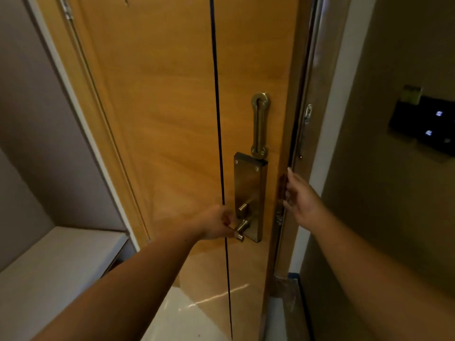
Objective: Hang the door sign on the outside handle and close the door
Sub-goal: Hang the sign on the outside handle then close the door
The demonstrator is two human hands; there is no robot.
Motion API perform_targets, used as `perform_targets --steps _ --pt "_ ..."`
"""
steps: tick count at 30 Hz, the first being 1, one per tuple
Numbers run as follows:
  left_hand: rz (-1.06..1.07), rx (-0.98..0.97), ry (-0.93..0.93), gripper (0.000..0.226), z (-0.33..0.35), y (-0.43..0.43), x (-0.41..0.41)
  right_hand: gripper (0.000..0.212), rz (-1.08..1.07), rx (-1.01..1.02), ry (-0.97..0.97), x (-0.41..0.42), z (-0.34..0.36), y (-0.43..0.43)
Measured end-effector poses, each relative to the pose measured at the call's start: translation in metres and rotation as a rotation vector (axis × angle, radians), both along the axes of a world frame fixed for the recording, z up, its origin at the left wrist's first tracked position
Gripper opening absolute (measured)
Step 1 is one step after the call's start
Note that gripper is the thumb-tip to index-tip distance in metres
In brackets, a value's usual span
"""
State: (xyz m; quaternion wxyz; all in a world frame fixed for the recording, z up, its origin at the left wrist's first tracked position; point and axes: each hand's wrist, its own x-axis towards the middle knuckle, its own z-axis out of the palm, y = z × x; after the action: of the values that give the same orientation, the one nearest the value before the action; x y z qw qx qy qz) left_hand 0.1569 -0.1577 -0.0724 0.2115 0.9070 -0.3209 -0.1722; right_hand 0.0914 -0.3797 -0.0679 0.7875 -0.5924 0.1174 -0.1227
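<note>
Left hand (218, 223) gripping handle (240, 231), wooden door (160, 119)

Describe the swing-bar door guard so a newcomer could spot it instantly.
Start at the wooden door and go to its right edge, where the metal lock plate sits. The door guard is mounted directly above that plate. Unlike the flat rectangular plate and the handle below, it is a tall, narrow brass loop with rounded, screwed ends.

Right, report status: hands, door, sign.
Left hand gripping inside lever handle. Right hand on door edge, fingers in the narrow gap. Sign not visible.
</note>
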Motion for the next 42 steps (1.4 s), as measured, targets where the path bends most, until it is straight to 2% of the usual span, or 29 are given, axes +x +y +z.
perform_targets --steps 2,4,8,14,18,22,24,27,31,35,38,42 --pt "-0.056 0.244 -0.08 0.064 -0.009 -0.025 0.024 0.07 -0.017 -0.115 0.015 0.008 -0.002 -0.02" --pt "-0.117 0.468 -0.25 0.073 -0.019 -0.052 0.043 0.077 -0.052 -0.178 0.025 0.02 -0.006 -0.036" --pt "-0.15 0.56 -0.414 0.056 -0.032 -0.113 0.083 0.091 -0.119 -0.28 0.05 0.05 -0.013 -0.064" --pt "-0.056 0.517 -0.384 0.058 -0.048 -0.179 0.14 0.122 -0.217 -0.494 0.194 0.107 -0.021 -0.107" --pt "-0.069 0.488 -0.287 0.041 -0.056 -0.206 0.17 0.117 -0.259 -0.578 0.252 0.139 -0.033 -0.126" --pt "-0.276 0.581 -0.169 0.013 -0.054 -0.239 0.207 0.108 -0.374 -0.749 0.351 0.17 -0.051 -0.146" --pt "-0.367 0.592 -0.155 0.009 -0.054 -0.253 0.222 0.108 -0.438 -0.82 0.378 0.183 -0.053 -0.154" --pt "-0.428 0.385 -0.196 0.014 -0.063 -0.264 0.249 0.112 -0.501 -0.876 0.426 0.204 -0.052 -0.167" --pt "-0.408 0.062 -0.08 0.03 -0.082 -0.279 0.285 0.115 -0.546 -0.875 0.451 0.232 -0.049 -0.181" --pt "-0.291 -0.049 -0.067 0.032 -0.103 -0.301 0.301 0.098 -0.615 -0.81 0.37 0.254 -0.049 -0.193" --pt "-0.207 -0.158 0.075 0.031 -0.115 -0.317 0.315 0.106 -0.579 -0.789 0.375 0.268 -0.051 -0.206" --pt "-0.17 -0.24 0.158 0.031 -0.118 -0.333 0.336 0.117 -0.624 -0.857 0.452 0.289 -0.058 -0.214"
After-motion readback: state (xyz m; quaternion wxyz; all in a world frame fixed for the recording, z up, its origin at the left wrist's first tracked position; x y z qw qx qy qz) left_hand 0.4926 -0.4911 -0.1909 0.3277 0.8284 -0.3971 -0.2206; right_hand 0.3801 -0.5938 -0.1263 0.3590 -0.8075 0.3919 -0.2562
